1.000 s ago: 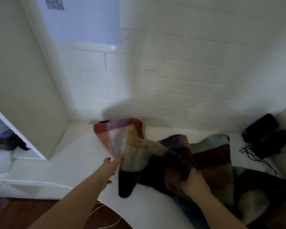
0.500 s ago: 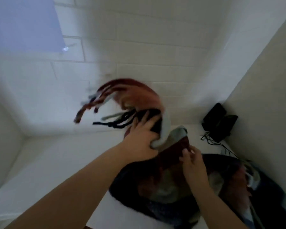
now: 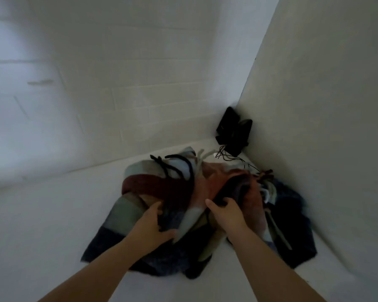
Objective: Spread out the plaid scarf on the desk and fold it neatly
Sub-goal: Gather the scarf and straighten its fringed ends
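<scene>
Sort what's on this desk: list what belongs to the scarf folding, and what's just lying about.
For the job:
plaid scarf, bunched in a heap
white desk
left hand and right hand, each with a grip on the scarf

Lying about:
black object in the corner
thin black cord beside it

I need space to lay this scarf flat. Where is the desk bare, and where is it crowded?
Bare desk runs left of the scarf, up to the back wall. The right corner is crowded: black items and cords sit behind the heap. Left hand and right hand grip the scarf.
</scene>
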The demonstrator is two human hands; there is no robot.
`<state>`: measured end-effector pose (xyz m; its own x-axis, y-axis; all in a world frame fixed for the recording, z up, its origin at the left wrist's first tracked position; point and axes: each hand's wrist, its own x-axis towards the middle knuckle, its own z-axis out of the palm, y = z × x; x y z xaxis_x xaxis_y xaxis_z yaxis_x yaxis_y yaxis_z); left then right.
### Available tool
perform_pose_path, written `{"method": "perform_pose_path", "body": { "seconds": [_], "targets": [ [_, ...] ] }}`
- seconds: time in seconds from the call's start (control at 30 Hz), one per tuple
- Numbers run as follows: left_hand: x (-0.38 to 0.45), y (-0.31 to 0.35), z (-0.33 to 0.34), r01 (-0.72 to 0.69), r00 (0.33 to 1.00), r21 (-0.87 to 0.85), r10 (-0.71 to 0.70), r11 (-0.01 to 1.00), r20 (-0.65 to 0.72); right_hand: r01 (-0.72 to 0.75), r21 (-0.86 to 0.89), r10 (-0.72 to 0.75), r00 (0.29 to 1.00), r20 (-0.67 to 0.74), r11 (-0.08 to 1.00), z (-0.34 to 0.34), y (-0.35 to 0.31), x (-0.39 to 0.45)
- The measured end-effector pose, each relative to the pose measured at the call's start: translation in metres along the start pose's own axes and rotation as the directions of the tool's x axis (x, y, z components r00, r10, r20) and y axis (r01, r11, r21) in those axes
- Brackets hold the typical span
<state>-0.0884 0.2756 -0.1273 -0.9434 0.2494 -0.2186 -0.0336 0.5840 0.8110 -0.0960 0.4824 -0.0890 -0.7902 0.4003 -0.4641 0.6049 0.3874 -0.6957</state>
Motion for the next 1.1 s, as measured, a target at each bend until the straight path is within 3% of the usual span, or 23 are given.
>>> {"method": "perform_pose_path", "body": {
  "seconds": [0.07, 0.13, 0.17, 0.23, 0.3, 0.4, 0.47, 0.53, 0.63, 0.7, 0.77, 0.8, 0.87, 0.93, 0.97, 1.03, 1.1],
  "targets": [
    [0.006, 0.013, 0.001, 0.240, 0.968, -0.167, -0.249, 0.956, -0.039, 0.014, -0.114, -0.011, 1.000, 0.029, 0.993, 0.005, 0.001, 0.003],
    [0.013, 0.016, 0.000, 0.384, 0.912, -0.237, -0.406, 0.892, -0.050, 0.075, -0.170, -0.085, 0.995, -0.051, 0.983, 0.005, 0.006, 0.005],
    [0.018, 0.014, 0.001, 0.416, 0.902, -0.238, -0.432, 0.878, -0.019, 0.117, -0.183, -0.145, 0.977, -0.154, 0.976, 0.001, 0.010, 0.003],
    [0.023, 0.016, 0.003, 0.438, 0.899, -0.191, -0.423, 0.879, 0.113, 0.133, -0.296, -0.251, 0.876, -0.411, 0.946, -0.012, 0.021, 0.000],
    [0.026, 0.025, 0.003, 0.432, 0.889, -0.127, -0.399, 0.893, 0.222, -0.002, -0.394, -0.213, 0.839, -0.500, 0.919, -0.029, 0.035, 0.001],
    [0.030, 0.041, -0.004, 0.460, 0.873, -0.157, -0.413, 0.874, 0.259, -0.195, -0.379, 0.060, 0.938, -0.341, 0.904, -0.049, 0.066, 0.019],
    [0.029, 0.051, -0.019, 0.514, 0.849, -0.246, -0.448, 0.822, 0.280, -0.156, -0.339, 0.091, 0.976, -0.198, 0.928, -0.052, 0.077, 0.026],
    [0.029, 0.057, -0.037, 0.509, 0.861, -0.518, -0.411, 0.688, 0.300, -0.037, -0.270, -0.018, 0.980, -0.200, 0.962, -0.048, 0.072, 0.026],
    [0.031, 0.077, -0.067, 0.299, 0.943, -0.835, -0.279, 0.461, 0.184, 0.282, -0.076, -0.292, 0.938, -0.185, 0.956, -0.025, 0.028, 0.020],
    [0.028, 0.104, -0.082, 0.084, 0.993, -0.877, -0.115, 0.473, 0.033, 0.438, -0.019, -0.438, 0.897, -0.067, 0.899, 0.000, -0.015, 0.006],
    [0.023, 0.128, -0.089, -0.170, 0.985, -0.756, 0.091, 0.632, -0.146, 0.576, 0.021, -0.574, 0.809, 0.131, 0.817, 0.029, -0.048, -0.010],
    [0.019, 0.135, -0.089, -0.270, 0.963, -0.625, 0.209, 0.732, -0.171, 0.629, 0.027, -0.615, 0.750, 0.243, 0.777, 0.042, -0.058, -0.018],
    [0.019, 0.126, -0.079, -0.375, 0.925, -0.273, 0.378, 0.886, -0.043, 0.655, 0.000, -0.587, 0.677, 0.444, 0.756, 0.059, -0.061, -0.026],
    [0.024, 0.093, -0.064, -0.328, 0.943, -0.001, 0.328, 0.945, 0.062, 0.631, -0.029, -0.522, 0.665, 0.534, 0.775, 0.063, -0.039, -0.028],
    [0.026, 0.071, -0.056, -0.279, 0.957, 0.085, 0.270, 0.957, 0.102, 0.603, -0.039, -0.521, 0.718, 0.462, 0.797, 0.063, -0.021, -0.024],
    [0.026, 0.034, -0.041, -0.208, 0.968, 0.217, 0.170, 0.954, 0.182, 0.458, -0.168, -0.432, 0.886, 0.168, 0.873, 0.050, 0.018, -0.013],
    [0.022, 0.013, -0.035, -0.146, 0.977, 0.285, 0.093, 0.947, 0.192, 0.263, -0.343, -0.297, 0.954, -0.049, 0.902, 0.035, 0.050, -0.002]
  ]
}}
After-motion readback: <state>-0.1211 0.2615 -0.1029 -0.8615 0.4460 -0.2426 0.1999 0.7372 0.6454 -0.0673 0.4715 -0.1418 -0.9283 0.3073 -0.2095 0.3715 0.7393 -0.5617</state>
